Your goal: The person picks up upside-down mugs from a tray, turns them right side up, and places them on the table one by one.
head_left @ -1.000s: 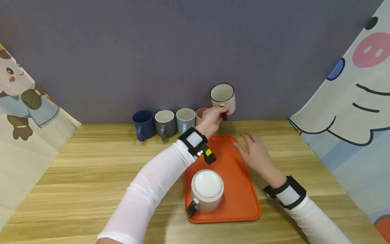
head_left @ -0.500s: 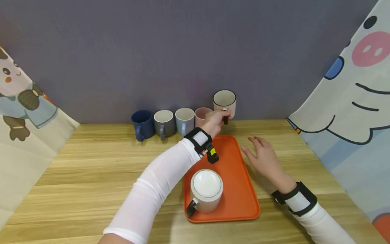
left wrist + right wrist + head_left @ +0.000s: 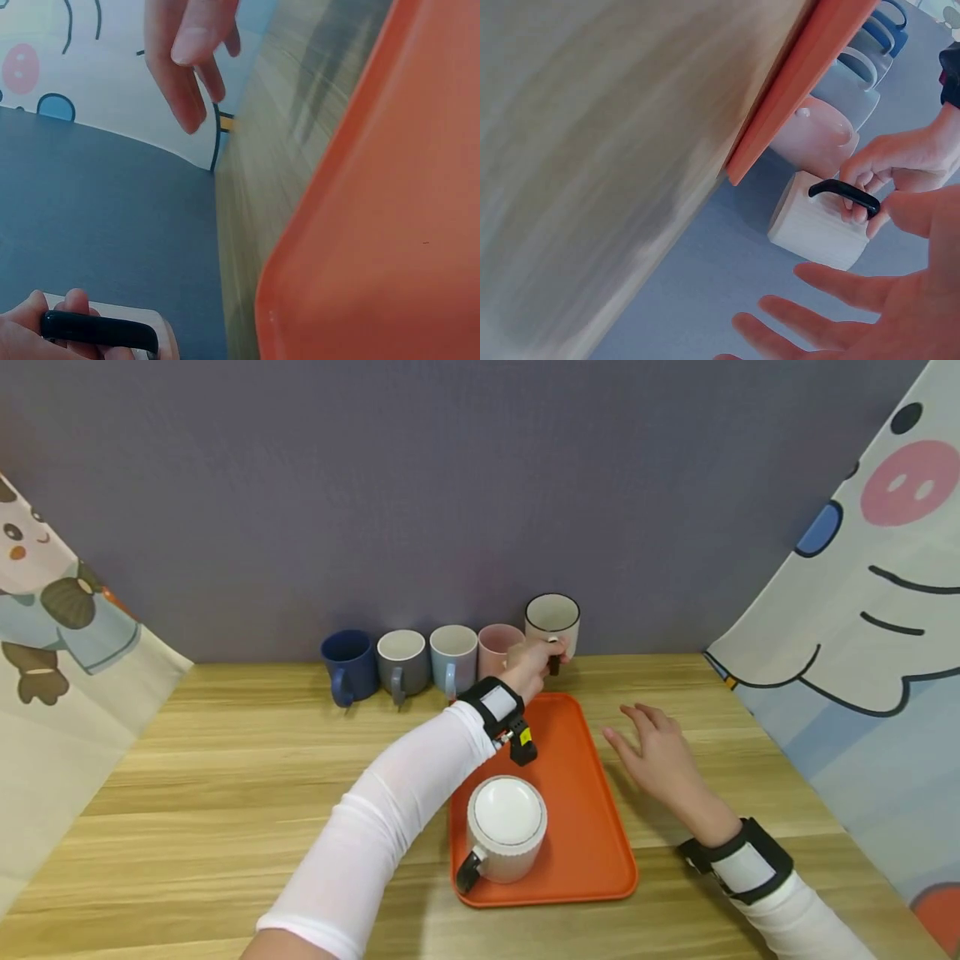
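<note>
In the head view, my left hand (image 3: 529, 663) grips the black handle of a white mug (image 3: 558, 620) with a dark rim, at the right end of a row of mugs. The left wrist view shows its fingers curled round that black handle (image 3: 101, 328). The mug is upright near the back wall; whether its base touches the table I cannot tell. My right hand (image 3: 662, 758) hovers right of the orange tray (image 3: 588, 852), fingers spread and holding nothing. On that tray a ribbed pale mug (image 3: 507, 831) stands upside down, its black handle toward the front left.
Left of the held mug stand a pink mug (image 3: 498, 642), a light blue mug (image 3: 454, 662), a grey mug (image 3: 405, 667) and a navy mug (image 3: 352, 665), upright along the grey back wall (image 3: 420, 493). Cartoon-printed cloths hang at both sides of the wooden table (image 3: 247, 760).
My left hand has lowered the white mug toward the table beside the pink one. My right hand has drawn back to the right and toward the front, away from the tray.
</note>
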Demonstrator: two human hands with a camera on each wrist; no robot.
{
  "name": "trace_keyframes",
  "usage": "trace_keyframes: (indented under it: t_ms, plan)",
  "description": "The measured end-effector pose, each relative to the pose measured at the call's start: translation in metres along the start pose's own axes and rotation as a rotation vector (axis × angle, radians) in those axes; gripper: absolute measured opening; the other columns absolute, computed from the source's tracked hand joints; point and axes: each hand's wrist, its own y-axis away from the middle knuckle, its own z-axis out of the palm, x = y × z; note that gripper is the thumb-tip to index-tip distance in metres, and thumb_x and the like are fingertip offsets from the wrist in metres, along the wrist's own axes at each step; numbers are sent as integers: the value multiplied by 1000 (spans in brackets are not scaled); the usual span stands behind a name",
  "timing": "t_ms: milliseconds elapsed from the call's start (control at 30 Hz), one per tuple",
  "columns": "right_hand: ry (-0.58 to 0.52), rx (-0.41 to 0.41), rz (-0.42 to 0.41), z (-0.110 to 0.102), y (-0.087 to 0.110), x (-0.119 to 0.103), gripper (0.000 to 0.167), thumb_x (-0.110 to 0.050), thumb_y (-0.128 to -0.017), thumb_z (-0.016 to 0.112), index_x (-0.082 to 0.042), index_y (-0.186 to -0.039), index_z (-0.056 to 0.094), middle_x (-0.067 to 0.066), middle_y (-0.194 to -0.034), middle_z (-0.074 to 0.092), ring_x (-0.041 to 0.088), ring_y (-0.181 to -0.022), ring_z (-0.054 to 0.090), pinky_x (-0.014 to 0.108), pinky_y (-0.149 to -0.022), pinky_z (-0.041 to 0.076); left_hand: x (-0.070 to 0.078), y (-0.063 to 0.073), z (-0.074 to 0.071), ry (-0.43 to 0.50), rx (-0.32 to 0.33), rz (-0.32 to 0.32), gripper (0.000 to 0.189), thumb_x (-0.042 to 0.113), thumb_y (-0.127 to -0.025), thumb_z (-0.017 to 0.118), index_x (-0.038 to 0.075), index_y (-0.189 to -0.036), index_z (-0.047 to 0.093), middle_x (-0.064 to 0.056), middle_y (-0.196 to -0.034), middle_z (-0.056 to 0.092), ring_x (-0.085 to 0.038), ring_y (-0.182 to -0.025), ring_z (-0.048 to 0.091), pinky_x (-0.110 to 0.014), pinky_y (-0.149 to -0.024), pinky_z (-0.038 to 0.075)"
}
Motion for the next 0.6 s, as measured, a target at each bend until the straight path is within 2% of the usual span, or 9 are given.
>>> trace_keyframes:
  t_ms: [100, 300, 500, 600]
  plan:
    - [5, 5, 6, -3, 2, 1, 55, -38, -96, 52, 5, -131, 49, 35, -131, 44, 57, -116, 41, 66, -93, 35, -4, -1, 1, -1, 12, -2, 5, 4, -80, 73, 1, -82, 69, -1, -65, 64, -15, -61, 61, -30, -74, 51]
    - [-3, 10, 5, -6, 2, 1, 54, -37, -97, 52, 6, -130, 49, 36, -130, 44, 57, -115, 41, 66, -94, 35, -9, -2, 0, -18, 37, -19, 7, 5, -79, 75, 3, -78, 68, 0, -64, 63, -20, -66, 62, -30, -76, 51]
    - [0, 7, 18, -10, 2, 3, 55, -38, -97, 51, 6, -131, 49, 36, -131, 43, 57, -116, 40, 66, -95, 34, -15, -2, 2, -54, 68, 24, 5, 3, -79, 74, 0, -81, 70, 1, -65, 62, -29, -73, 65, -29, -69, 49]
    - [5, 4, 24, -10, 2, 4, 56, -38, -97, 51, 6, -131, 49, 36, -131, 43, 57, -116, 40, 66, -95, 34, -18, -3, 3, -59, 83, 39, 7, 1, -79, 73, -2, -85, 71, 1, -65, 61, -28, -70, 63, -27, -65, 47]
